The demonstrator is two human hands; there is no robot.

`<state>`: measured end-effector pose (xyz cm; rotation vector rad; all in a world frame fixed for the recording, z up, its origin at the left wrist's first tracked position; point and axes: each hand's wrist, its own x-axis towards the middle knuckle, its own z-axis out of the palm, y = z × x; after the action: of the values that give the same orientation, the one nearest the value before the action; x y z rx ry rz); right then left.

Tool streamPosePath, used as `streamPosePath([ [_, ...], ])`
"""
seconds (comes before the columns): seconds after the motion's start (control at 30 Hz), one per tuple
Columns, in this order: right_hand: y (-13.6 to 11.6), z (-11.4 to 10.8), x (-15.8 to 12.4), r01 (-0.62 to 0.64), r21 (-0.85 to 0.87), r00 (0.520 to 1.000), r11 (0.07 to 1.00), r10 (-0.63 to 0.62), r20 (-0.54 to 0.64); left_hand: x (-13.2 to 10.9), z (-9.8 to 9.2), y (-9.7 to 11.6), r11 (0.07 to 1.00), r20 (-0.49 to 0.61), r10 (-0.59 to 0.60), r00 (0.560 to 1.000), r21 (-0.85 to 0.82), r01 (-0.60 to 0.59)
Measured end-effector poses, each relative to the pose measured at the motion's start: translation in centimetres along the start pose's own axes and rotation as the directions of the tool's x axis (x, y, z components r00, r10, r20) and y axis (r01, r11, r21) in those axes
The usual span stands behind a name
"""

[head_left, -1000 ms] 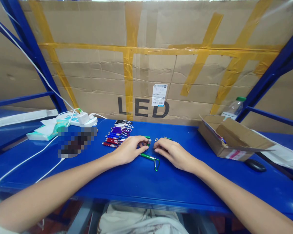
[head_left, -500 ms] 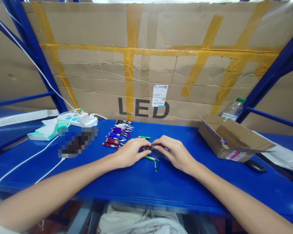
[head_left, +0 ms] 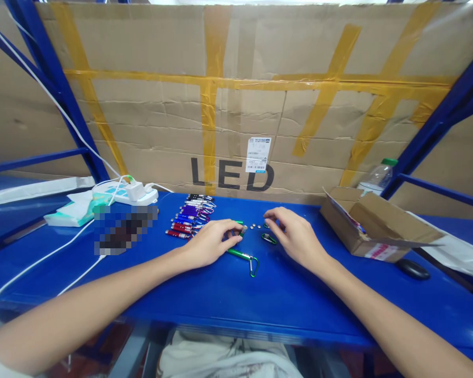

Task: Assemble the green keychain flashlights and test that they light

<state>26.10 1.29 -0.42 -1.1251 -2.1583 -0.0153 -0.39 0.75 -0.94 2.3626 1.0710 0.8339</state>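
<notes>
My left hand (head_left: 213, 242) rests on the blue table (head_left: 228, 299), fingers curled round a small green flashlight body with a silver tip at its thumb. A second green flashlight with a carabiner (head_left: 244, 258) lies just in front of it. My right hand (head_left: 294, 233) hovers to the right, fingers pinched over a small green part (head_left: 268, 238). A short row of small button batteries (head_left: 254, 227) lies between the hands. A stack of red, blue and purple keychain flashlights (head_left: 189, 216) sits to the left of my left hand.
An open cardboard box (head_left: 372, 226) stands at the right, a plastic bottle (head_left: 376, 176) behind it and a black mouse (head_left: 412, 268) in front. A power strip (head_left: 124, 193) with white cables and tissues sits at the left. A large taped cardboard sheet (head_left: 236, 100) forms the back wall.
My right hand has drawn away from the left, moving right and back toward the small green part. The left hand stays on the flashlight body.
</notes>
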Motion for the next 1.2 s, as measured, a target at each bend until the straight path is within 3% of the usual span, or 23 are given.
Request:
streamPosePath([
  [0.1, 1.1, 0.1, 0.0, -0.031, -0.154, 0.989, 0.988, 0.052, 0.139, 0.0, 0.0, 0.1, 0.999, -0.019, -0.034, 0.999, -0.020, 0.034],
  [0.27, 1.7, 0.8, -0.3, 0.030, -0.169, 0.944, 0.985, 0.027, 0.328, 0.0, -0.1, 0.4, 0.999, -0.024, -0.045, 0.999, -0.031, 0.044],
  [0.4, 1.0, 0.6, -0.2, 0.007, -0.039, 0.973, 0.999, 0.002, 0.230, 0.0, -0.1, 0.2, 0.999, -0.020, -0.031, 0.999, -0.019, 0.031],
  [0.5, -0.2, 0.2, -0.1, -0.025, 0.178, 0.991, 0.984, 0.001, 0.135, -0.1, 0.1, 0.1, 1.000, -0.001, 0.016, 1.000, -0.016, -0.016],
  [0.6, -1.3, 0.1, -0.1, -0.007, 0.346, 0.988, 0.938, -0.047, 0.148, -0.3, 0.2, 0.3, 0.997, 0.016, 0.075, 0.997, 0.001, -0.075],
  [0.8, -1.6, 0.6, -0.3, -0.025, 0.446, 0.986, 0.895, -0.052, 0.161, -0.5, 0.2, 0.6, 0.992, 0.012, 0.120, 0.993, -0.034, -0.120],
  [1.03, -2.0, 0.7, -0.5, -0.005, 0.479, 0.986, 0.878, -0.075, 0.148, 0.0, 0.1, 1.0, 0.964, 0.065, -0.016, 0.998, -0.265, 0.033],
  [1.13, -2.2, 0.5, -0.8, 0.149, 0.357, 0.978, 0.922, -0.190, 0.082, 0.1, 0.0, 1.3, 0.889, 0.158, -0.101, 0.982, -0.429, 0.160],
  [1.2, -2.1, 0.2, -1.0, 0.296, 0.233, 0.948, 0.926, -0.314, 0.045, 0.1, -0.2, 1.5, 0.811, 0.248, -0.139, 0.959, -0.527, 0.254],
])
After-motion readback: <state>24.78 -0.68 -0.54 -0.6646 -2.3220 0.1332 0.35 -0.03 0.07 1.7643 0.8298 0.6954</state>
